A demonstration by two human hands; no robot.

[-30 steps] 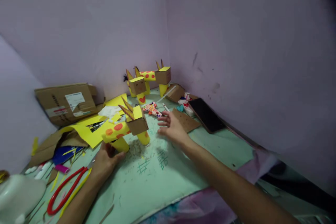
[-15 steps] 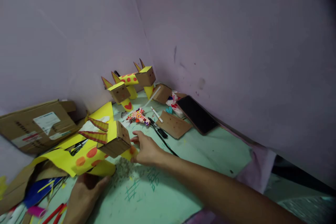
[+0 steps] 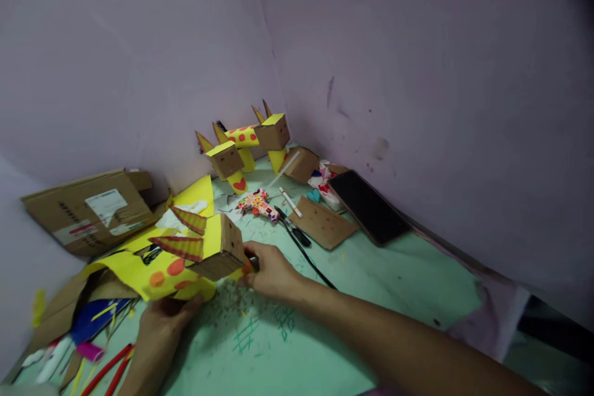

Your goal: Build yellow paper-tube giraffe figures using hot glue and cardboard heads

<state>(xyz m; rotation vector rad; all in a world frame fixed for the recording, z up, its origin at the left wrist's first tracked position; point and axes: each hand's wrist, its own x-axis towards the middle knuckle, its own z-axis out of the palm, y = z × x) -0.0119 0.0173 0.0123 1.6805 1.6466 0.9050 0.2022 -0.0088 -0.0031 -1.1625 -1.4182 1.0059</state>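
Observation:
A yellow paper-and-cardboard giraffe (image 3: 195, 260) with orange spots, a brown box head and striped horns lies tipped on the green table (image 3: 380, 278). My left hand (image 3: 162, 322) holds its rear yellow leg from below, fingers curled round it. My right hand (image 3: 271, 269) is closed on the front yellow leg just under the head. Two similar finished giraffes (image 3: 248, 142) stand upright in the far corner.
Behind the giraffe lie yellow paper sheets (image 3: 139, 260), a flattened cardboard box (image 3: 93, 210) and scraps. A patterned glue gun (image 3: 257, 203) with its black cord, a white marker (image 3: 291, 203), a cardboard piece (image 3: 322, 223) and a dark phone (image 3: 369, 205) lie by the right wall. Red scissors handles (image 3: 109, 371) show bottom left.
The giraffe has gone from standing to tipped toward the left. My right hand moved from the open table onto its front leg and closed there. The camera view has shifted.

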